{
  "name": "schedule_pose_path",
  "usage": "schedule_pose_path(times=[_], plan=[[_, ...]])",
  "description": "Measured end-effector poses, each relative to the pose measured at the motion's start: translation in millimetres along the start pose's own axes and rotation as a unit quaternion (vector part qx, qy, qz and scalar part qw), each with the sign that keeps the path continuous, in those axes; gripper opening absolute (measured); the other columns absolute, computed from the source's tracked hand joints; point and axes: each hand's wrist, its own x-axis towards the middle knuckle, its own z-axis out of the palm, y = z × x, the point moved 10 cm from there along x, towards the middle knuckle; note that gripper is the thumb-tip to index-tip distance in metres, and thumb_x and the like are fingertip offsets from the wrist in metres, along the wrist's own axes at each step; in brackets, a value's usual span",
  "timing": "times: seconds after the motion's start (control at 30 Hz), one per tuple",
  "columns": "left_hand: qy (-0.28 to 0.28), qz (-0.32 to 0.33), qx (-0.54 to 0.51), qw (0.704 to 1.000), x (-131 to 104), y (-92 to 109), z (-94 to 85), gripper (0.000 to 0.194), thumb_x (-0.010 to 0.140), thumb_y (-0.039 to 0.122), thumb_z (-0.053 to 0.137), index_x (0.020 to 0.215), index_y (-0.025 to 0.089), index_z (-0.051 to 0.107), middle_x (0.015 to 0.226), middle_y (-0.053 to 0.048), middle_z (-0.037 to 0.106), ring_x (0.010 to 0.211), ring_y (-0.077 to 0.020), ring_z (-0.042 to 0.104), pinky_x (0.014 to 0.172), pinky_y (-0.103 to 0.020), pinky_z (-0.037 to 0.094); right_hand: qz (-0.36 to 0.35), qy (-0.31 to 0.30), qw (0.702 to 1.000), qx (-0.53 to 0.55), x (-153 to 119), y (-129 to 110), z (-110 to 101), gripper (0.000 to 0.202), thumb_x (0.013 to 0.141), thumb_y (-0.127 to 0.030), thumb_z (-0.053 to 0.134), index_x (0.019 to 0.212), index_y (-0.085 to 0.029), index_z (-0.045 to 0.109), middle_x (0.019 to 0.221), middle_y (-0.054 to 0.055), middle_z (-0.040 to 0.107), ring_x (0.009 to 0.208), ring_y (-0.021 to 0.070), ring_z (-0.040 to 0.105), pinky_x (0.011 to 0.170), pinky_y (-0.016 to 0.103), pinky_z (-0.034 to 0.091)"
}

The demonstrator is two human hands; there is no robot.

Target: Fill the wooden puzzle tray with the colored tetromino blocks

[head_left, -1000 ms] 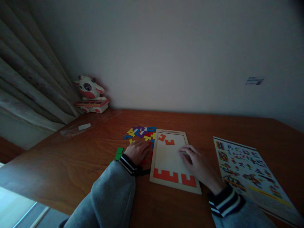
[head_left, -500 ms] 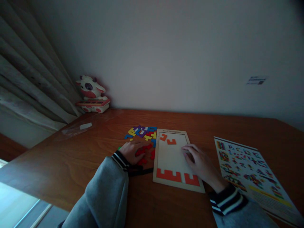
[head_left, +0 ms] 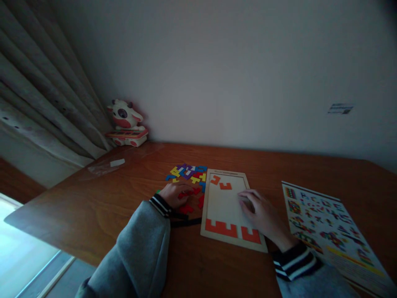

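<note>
A shallow wooden puzzle tray (head_left: 204,221) lies on the table in front of me. Orange-red pieces fill part of its bottom edge, including a notched piece (head_left: 225,228) at the left. Two smaller orange pieces, one of them U-shaped (head_left: 225,186), lie loose near its top. My left hand (head_left: 173,194) is left of the tray, its fingers closed around a red puzzle piece (head_left: 185,193) among other red ones. My right hand (head_left: 259,211) rests on the tray's right side, fingers loosely bent, thumb apart, with nothing visible in it.
Blue, yellow and purple pieces (head_left: 187,171) are heaped beyond my left hand. A printed picture sheet (head_left: 328,231) lies at the right. A black strap (head_left: 186,222) is near my left cuff. At the back left stand a cow toy (head_left: 127,124) and clear plastic wrapping (head_left: 101,169).
My left fingers have drawn together over the red pieces, uncovering more of them. The right hand stays in place on the tray. The view has shifted slightly.
</note>
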Motion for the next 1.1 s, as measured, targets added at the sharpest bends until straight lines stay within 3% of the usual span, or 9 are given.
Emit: schedule_pose_path(times=[0.23,0.43,0.6,0.77,0.87,1.1], plan=[[0.056,-0.055,-0.034,0.996,2.4,-10.9,-4.4,0.033,0.076,0.015,0.061,0.107,0.020,0.071,0.111,-0.007,0.070,0.102,-0.0202,0.067,0.092,-0.034,0.055,-0.001,-0.001,1.000,0.002,-0.5,1.0,-0.2,0.025,0.092,-0.031,0.050,0.108,-0.021,0.066,0.111,0.009,0.065,0.103,0.0248,0.063,0.093,0.044,0.050],[0.142,-0.099,-0.071,0.982,9.7,-9.9,-3.4,0.016,0.078,0.015,0.064,0.091,0.018,0.072,0.105,-0.008,0.071,0.096,-0.0185,0.068,0.087,-0.032,0.057,0.004,-0.005,1.000,0.000,-1.6,3.2,0.5,0.025,0.092,-0.036,0.050,0.106,-0.024,0.067,0.112,0.008,0.065,0.104,0.0251,0.063,0.093,0.044,0.051],[0.098,-0.051,-0.052,0.992,19.7,7.2,11.5,0.014,0.084,0.025,0.065,0.096,0.020,0.072,0.109,-0.007,0.070,0.098,-0.0188,0.067,0.090,-0.033,0.055,0.007,-0.012,1.000,-0.006,-1.7,5.1,2.9,0.025,0.092,-0.037,0.049,0.105,-0.025,0.067,0.112,0.008,0.064,0.104,0.0246,0.063,0.093,0.042,0.052],[0.050,-0.091,0.026,0.994,18.1,1.4,17.9,0.028,0.087,0.043,0.066,0.103,0.020,0.071,0.101,-0.008,0.072,0.096,-0.0235,0.066,0.088,-0.038,0.054,0.002,-0.012,1.000,-0.008,-2.7,7.1,5.1,0.026,0.092,-0.037,0.049,0.105,-0.023,0.067,0.113,0.009,0.064,0.104,0.0251,0.063,0.092,0.043,0.052],[0.042,-0.106,0.026,0.993,16.5,-3.7,19.2,0.024,0.090,0.036,0.062,0.107,0.020,0.070,0.101,-0.008,0.072,0.096,-0.0228,0.066,0.087,-0.037,0.053,-0.003,-0.011,1.000,-0.010,-3.1,5.9,4.5,0.026,0.093,-0.037,0.049,0.105,-0.023,0.067,0.113,0.008,0.064,0.105,0.0244,0.063,0.093,0.042,0.051],[0.031,-0.062,0.051,0.996,15.6,0.4,24.4,0.026,0.093,0.024,0.051,0.114,0.018,0.067,0.098,-0.010,0.073,0.089,-0.0218,0.069,0.081,-0.034,0.055,-0.011,-0.012,1.000,-0.008,-2.5,-0.7,2.4,0.024,0.094,-0.036,0.048,0.106,-0.024,0.065,0.112,0.008,0.063,0.104,0.0241,0.062,0.093,0.042,0.050]])
